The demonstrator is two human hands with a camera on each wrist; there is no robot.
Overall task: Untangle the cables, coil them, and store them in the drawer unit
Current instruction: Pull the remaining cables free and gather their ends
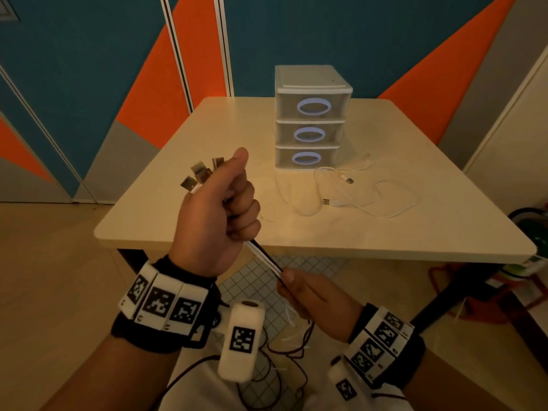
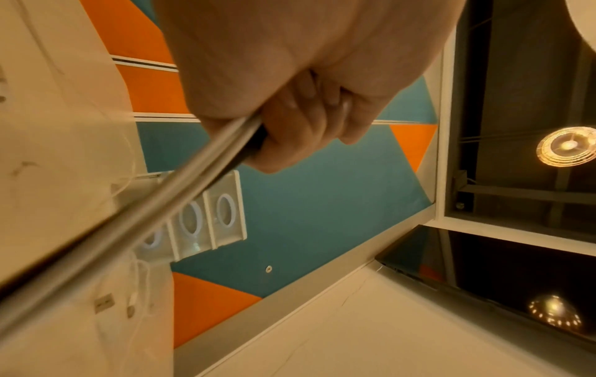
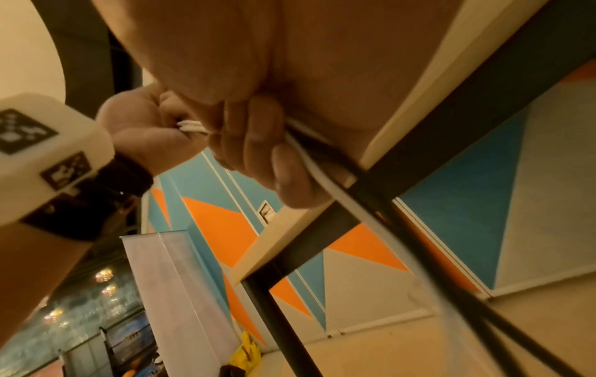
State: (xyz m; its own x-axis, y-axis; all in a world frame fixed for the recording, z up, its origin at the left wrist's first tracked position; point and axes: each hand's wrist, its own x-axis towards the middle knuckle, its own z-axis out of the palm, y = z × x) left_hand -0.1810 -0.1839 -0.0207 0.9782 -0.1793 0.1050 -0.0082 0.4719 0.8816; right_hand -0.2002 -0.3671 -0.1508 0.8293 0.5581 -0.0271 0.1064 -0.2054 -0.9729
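My left hand (image 1: 221,203) is a fist gripping a bundle of cables (image 1: 265,258), white ones and a black one, above the table's near edge; several USB plugs (image 1: 201,173) stick out past the thumb. The bundle runs taut down and to the right into my right hand (image 1: 299,287), whose fingers (image 3: 255,137) curl round the strands (image 3: 322,173) below the table edge. The loose ends hang tangled toward my lap (image 1: 292,336). A translucent three-drawer unit (image 1: 310,118) stands at the back of the table with all drawers closed. A loose white cable (image 1: 353,192) sprawls in front of it.
The cream table (image 1: 184,185) has a black frame and legs (image 3: 325,234). A blue, orange and grey panelled wall (image 1: 89,69) stands behind it. Red and green objects (image 1: 530,229) sit on the floor at the right.
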